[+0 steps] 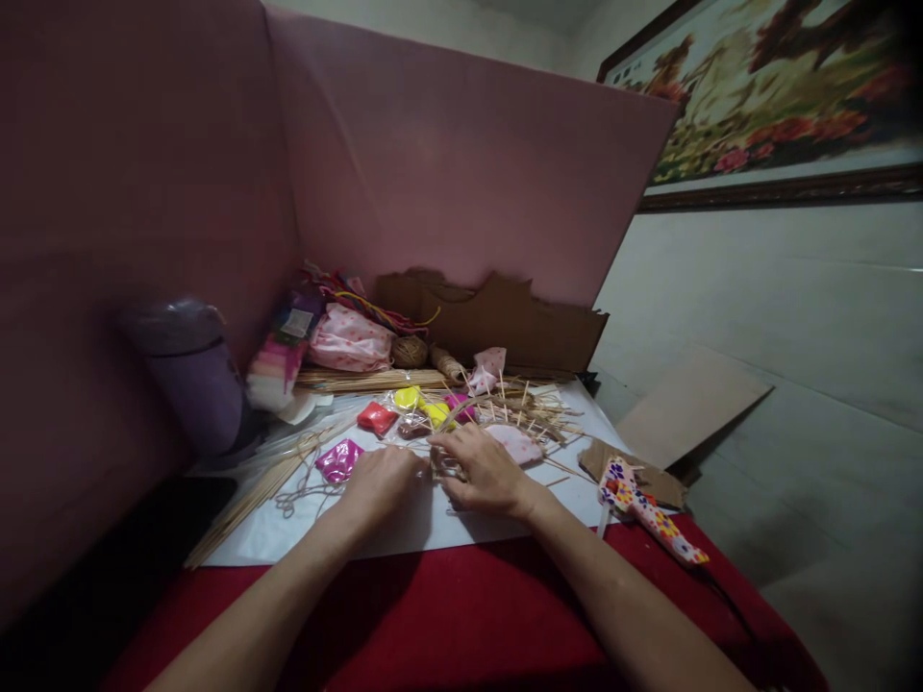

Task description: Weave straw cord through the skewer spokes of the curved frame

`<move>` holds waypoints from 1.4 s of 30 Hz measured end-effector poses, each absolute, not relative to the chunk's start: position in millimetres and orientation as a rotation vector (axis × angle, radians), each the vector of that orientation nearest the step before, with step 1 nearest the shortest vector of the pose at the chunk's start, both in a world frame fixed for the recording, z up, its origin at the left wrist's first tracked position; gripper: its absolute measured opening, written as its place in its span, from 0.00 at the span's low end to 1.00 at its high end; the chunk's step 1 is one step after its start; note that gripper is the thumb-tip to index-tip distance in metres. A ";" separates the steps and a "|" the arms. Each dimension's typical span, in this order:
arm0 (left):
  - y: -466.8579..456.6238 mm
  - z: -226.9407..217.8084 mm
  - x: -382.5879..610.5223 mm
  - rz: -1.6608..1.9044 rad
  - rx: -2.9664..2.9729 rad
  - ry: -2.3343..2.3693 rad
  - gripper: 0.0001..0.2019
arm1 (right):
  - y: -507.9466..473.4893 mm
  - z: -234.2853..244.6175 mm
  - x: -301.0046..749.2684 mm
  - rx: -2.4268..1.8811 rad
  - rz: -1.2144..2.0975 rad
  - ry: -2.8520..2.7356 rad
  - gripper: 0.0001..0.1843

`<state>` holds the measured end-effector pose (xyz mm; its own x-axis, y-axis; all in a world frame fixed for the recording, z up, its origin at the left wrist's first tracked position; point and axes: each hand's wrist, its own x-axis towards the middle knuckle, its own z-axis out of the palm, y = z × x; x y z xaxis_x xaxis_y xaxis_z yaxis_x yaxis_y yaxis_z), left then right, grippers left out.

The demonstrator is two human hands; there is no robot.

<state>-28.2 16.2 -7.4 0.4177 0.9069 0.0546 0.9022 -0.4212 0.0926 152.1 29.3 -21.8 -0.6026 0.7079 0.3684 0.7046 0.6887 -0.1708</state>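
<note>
My left hand (382, 485) is over the white sheet (252, 533), its fingers curled together and mostly hidden behind its back. Close beside it, my right hand (485, 469) bends its fingers and thumb around something small and thin; I cannot make out what. Left of my hands lie a magenta packet (338, 461) and a loose loop of twine (288, 495). Just beyond them are a red packet (376, 418) and a yellow packet (437, 414). Near my right fingers rests a pale pink dotted piece (514, 444), with thin sticks (530, 413) scattered behind.
A flowered glue gun (653, 509) lies on cardboard at the right, over the red cloth (461, 615). A purple tumbler (191, 384) stands at left. Twine balls (410, 352), a pink dotted bag (351, 338) and torn cardboard (497, 322) line the back.
</note>
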 end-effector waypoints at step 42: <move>10.7 2.2 -26.0 0.250 2.826 1.859 0.20 | 30.4 -11.9 155.7 -1.106 -0.042 -2.191 0.16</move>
